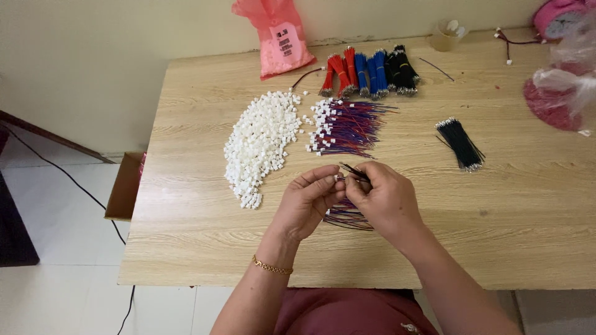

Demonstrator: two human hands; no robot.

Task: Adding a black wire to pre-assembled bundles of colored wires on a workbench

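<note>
A small white connector (339,178) sits pinched between the fingertips of the left hand (308,201), right where the two hands meet above the near middle of the counter (509,211). The right hand (386,200) is closed on a thin dark wire (351,170), whose free end pokes up and away from the knuckles toward the far edge; its near end meets the connector, though the exact contact is too small to tell. Both hands are curled, palms turned toward each other, thumbs and forefingers touching tip to tip, with the forearms coming in from the near edge and a gold bracelet (271,267) on the left wrist. Under the hands lies a small bunch of red and blue wires (347,218), partly hidden. Just beyond the hands, toward the far edge, a fan of red and blue wires with white connectors (344,127) lies beside a long heap of loose white connectors (261,142). A bundle of black wires (461,144) lies well apart toward the right. Near the far edge stand tied bundles of red, blue and black wires (370,72). A pink plastic bag (277,34) with a pale label leans at the far left corner, and clear bags with pink contents (562,93) sit at the far right edge.
</note>
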